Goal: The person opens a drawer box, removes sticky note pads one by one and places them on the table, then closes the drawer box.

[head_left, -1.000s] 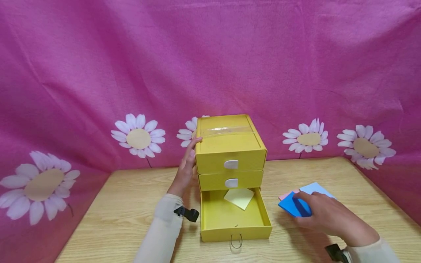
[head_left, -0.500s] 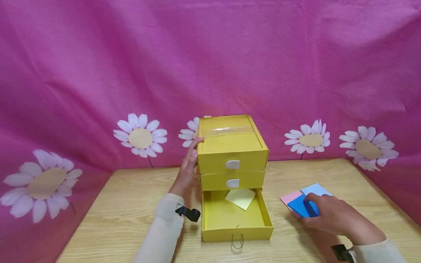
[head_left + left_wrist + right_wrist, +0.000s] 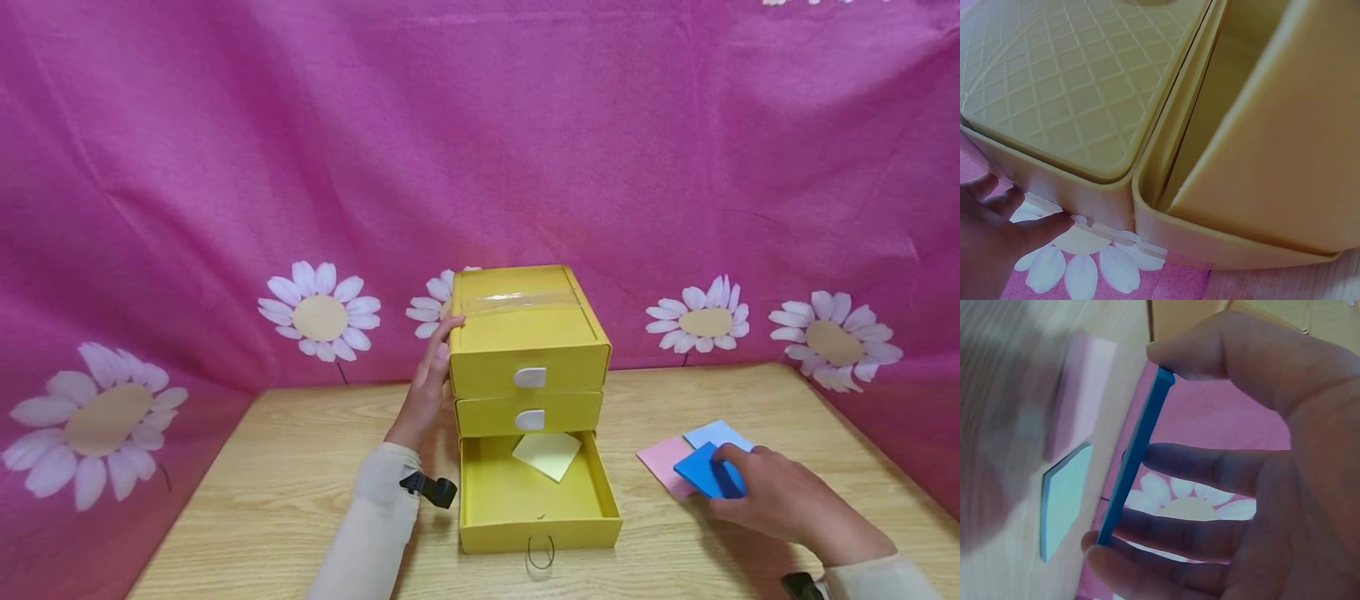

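My left hand point(image 3: 426, 392) rests against the left side of a yellow drawer box point(image 3: 528, 329), its fingers fairly straight. In the left wrist view its fingertips point(image 3: 1054, 228) touch the box's edge. My right hand point(image 3: 787, 504) pinches a blue sticky note pad point(image 3: 703, 471) over the right of the table. The right wrist view shows this blue pad point(image 3: 1135, 456) edge-on, thumb on one end and fingers on the other. Below it lie a pink sticky note pad point(image 3: 666, 461) and a light blue one point(image 3: 716, 432).
The box's bottom drawer point(image 3: 540, 536) is pulled out, with a pale yellow sticky note pad point(image 3: 547, 452) inside and a thin loop handle in front. Two upper drawers with white tabs point(image 3: 530, 377) are closed. A pink flowered cloth point(image 3: 480, 125) hangs behind the wooden table point(image 3: 300, 483).
My right hand has moved to the right with the blue pad, uncovering more of the pink pad beneath. The left hand stays against the box.
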A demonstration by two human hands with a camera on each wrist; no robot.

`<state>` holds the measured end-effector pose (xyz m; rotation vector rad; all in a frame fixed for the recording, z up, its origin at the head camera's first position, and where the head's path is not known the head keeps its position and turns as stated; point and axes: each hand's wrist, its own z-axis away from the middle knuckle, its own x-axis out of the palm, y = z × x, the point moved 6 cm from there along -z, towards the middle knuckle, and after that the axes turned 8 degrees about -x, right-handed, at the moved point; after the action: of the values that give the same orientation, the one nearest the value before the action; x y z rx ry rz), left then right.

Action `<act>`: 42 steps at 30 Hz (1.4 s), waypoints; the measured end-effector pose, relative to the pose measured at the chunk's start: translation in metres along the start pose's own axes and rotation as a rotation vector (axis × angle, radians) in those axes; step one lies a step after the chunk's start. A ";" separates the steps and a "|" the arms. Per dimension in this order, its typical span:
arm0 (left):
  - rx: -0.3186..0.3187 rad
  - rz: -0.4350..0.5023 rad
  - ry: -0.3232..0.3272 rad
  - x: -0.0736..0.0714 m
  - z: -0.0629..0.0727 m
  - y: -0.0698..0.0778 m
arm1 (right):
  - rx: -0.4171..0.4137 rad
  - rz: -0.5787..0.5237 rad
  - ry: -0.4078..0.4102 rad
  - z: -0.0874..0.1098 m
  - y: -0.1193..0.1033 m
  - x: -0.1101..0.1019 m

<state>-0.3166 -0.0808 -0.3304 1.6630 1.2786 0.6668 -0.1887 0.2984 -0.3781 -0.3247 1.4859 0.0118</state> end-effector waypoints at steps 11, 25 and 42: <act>-0.021 -0.005 0.002 0.001 0.000 -0.004 | 0.028 -0.017 0.013 0.006 0.027 0.011; -0.060 0.015 -0.011 0.003 0.002 0.001 | 0.059 -0.023 -0.034 0.009 0.054 0.026; -0.060 0.010 -0.031 0.007 0.005 0.027 | 0.063 0.007 -0.022 0.016 0.075 0.026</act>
<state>-0.2978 -0.0775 -0.3093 1.6263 1.2175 0.6768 -0.1865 0.3682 -0.4184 -0.2676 1.4624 -0.0253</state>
